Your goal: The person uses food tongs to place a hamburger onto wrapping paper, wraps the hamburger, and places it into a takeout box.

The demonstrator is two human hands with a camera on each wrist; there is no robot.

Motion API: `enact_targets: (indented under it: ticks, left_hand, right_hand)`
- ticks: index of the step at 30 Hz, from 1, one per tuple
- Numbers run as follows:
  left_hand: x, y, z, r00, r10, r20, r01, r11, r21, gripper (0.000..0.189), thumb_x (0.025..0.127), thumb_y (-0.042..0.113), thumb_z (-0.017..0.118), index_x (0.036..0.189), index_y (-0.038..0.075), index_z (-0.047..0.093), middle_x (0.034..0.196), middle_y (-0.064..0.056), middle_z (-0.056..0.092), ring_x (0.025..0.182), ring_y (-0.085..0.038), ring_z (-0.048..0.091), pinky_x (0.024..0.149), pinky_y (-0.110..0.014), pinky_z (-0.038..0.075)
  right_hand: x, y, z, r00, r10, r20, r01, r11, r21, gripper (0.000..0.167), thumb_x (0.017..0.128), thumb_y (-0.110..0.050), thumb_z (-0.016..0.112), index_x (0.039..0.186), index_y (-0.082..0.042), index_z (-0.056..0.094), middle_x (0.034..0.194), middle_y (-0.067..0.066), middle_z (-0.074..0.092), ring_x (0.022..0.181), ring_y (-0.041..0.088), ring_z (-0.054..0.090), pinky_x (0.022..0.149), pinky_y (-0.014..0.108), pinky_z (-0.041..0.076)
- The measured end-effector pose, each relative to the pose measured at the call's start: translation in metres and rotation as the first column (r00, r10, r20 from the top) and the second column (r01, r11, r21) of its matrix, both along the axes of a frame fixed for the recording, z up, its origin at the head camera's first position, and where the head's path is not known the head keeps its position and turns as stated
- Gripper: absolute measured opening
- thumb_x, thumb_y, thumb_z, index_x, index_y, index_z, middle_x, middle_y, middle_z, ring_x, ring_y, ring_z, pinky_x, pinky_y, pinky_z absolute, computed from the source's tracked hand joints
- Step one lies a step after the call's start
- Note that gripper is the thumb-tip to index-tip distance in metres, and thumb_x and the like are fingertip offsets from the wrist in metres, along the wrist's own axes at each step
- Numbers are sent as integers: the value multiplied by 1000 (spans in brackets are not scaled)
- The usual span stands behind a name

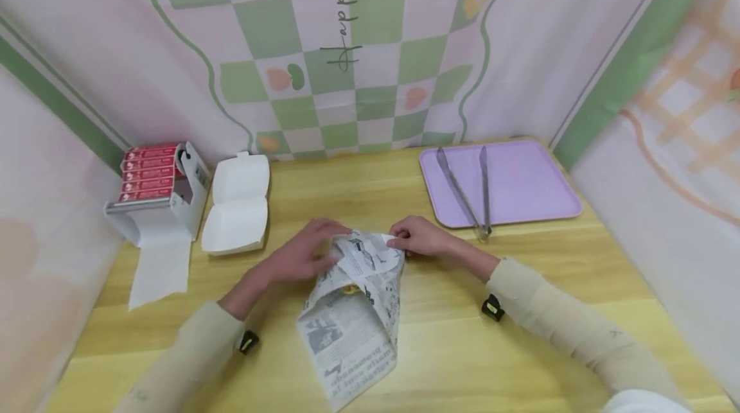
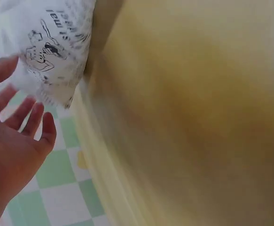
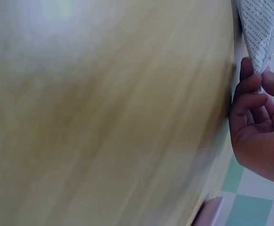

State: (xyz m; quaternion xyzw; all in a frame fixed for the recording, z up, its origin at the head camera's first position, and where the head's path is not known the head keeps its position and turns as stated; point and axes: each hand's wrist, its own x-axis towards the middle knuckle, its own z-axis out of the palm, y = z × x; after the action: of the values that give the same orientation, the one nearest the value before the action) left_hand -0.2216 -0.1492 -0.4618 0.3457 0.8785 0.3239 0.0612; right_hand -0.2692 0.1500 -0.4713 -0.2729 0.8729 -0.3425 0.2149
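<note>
A sheet of newspaper-print wrapping paper lies on the table, folded over at its far end, with one long flap stretched toward me. Some yellowish food peeks out from the fold; its kind is mostly hidden. My right hand pinches the paper's far right corner between thumb and fingers, which the right wrist view confirms at the paper tip. At the far left side of the paper is my left hand. In the left wrist view its fingers are loosely bent beside the paper, gripping nothing.
An open white takeaway box stands at the left. Beside it is a white dispenser with a roll of red labels and a pale strip hanging down. A purple tray with metal tongs lies at the back right. Patterned curtains surround the table.
</note>
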Motion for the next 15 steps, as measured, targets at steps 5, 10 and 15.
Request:
enact_targets:
  ticks: [5,10,15]
  left_hand:
    - [13,12,-1,963,-135,-234,109,987,-121,46,95,25,67,140,16,57,144,-7,54,135,-26,47,112,-48,42]
    - [25,27,1,908,-145,-394,66,976,-206,36,98,20,64,132,11,63,133,-8,63,125,-25,58,107,-44,48]
    - [32,35,2,882,-121,-456,7,970,-244,32,97,19,65,128,12,65,127,-7,65,120,-22,60,104,-39,50]
  right_hand:
    - [10,-4,6,949,21,-316,-18,1000,15,22,92,-18,70,110,-6,70,93,6,71,86,20,62,83,36,52]
    - [35,-5,14,793,158,-588,-177,984,26,37,93,-18,68,127,-5,65,131,16,63,123,34,57,107,51,46]
    - [52,4,16,614,360,-703,-350,922,166,45,98,-26,64,137,-4,59,140,18,58,129,32,56,106,45,50]
